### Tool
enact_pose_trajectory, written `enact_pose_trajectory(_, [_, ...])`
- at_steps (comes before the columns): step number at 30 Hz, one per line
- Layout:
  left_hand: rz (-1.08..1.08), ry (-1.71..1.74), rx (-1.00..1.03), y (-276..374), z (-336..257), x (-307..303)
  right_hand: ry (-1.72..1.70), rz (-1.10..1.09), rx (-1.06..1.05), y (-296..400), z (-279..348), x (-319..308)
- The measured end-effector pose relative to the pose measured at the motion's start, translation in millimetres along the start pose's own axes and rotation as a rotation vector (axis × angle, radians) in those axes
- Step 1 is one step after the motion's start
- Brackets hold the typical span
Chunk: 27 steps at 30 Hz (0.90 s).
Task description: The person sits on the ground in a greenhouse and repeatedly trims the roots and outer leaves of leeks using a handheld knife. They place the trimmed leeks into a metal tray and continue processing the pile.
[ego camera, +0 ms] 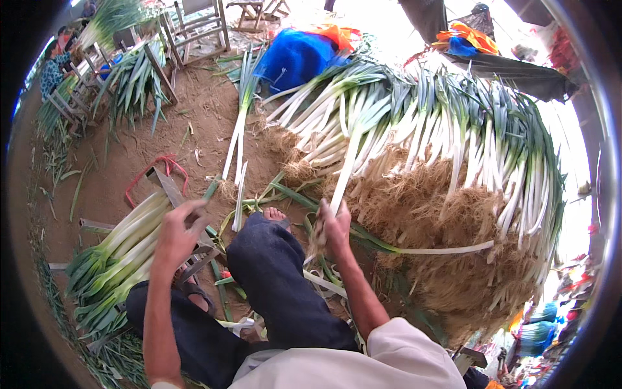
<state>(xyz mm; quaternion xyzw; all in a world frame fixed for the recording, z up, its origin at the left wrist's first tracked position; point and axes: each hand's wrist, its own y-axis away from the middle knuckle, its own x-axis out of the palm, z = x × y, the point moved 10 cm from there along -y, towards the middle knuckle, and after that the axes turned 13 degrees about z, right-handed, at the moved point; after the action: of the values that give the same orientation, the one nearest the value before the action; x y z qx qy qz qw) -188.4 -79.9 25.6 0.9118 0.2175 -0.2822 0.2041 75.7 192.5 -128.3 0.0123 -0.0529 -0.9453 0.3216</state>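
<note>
My right hand (pixel 336 226) grips a leek (pixel 348 165) just above its roots. The white stalk slants up and away, and its green leaves overlap the big pile of leeks (pixel 427 126). My left hand (pixel 182 233) is beside a trimmed bundle of leeks (pixel 131 233), its fingers curved and apart with nothing visible between them. That bundle rests on a low frame (pixel 167 185), the white ends away from me and the cut green ends towards me. Two loose leeks (pixel 238 131) lie on the ground, farther off between my hands.
A red cord (pixel 170 160) loops on the dirt floor (pixel 204 107) beyond the frame. Blue netting (pixel 294 58) lies at the pile's far side. At the far left stand wooden racks (pixel 160 73) with leeks and a person (pixel 51 73). Leaf scraps surround my feet.
</note>
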Motion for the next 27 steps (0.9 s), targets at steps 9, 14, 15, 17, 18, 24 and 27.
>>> enact_pose_trajectory(9, [0.365,0.579,-0.225,-92.4,-57.1,154.5,0.519,0.254,-0.12,198.6,105.3,37.1])
enact_pose_trajectory(14, [0.12,1.101,-0.247,-89.6,-53.0,181.8,0.975,0.424,-0.071,244.2,93.7,19.9])
enact_pose_trajectory(15, [0.103,1.223,-0.233,-89.6,-38.6,183.5,1.033,0.452,-0.071,245.9,88.1,18.3])
enact_pose_trajectory(17, [0.097,1.462,-0.173,-91.0,-33.4,182.9,1.007,0.468,-0.006,242.9,82.9,9.3])
enact_pose_trajectory(18, [-0.006,1.455,-0.146,-88.1,-39.3,175.2,0.98,0.465,0.082,240.7,75.7,0.6])
enact_pose_trajectory(24, [-0.167,1.618,-0.051,-79.4,-19.2,152.3,0.901,0.458,0.07,239.5,53.7,-7.7])
enact_pose_trajectory(27, [-0.189,1.704,-0.01,-80.3,-19.8,146.8,0.936,0.372,-0.127,235.6,50.1,-7.2])
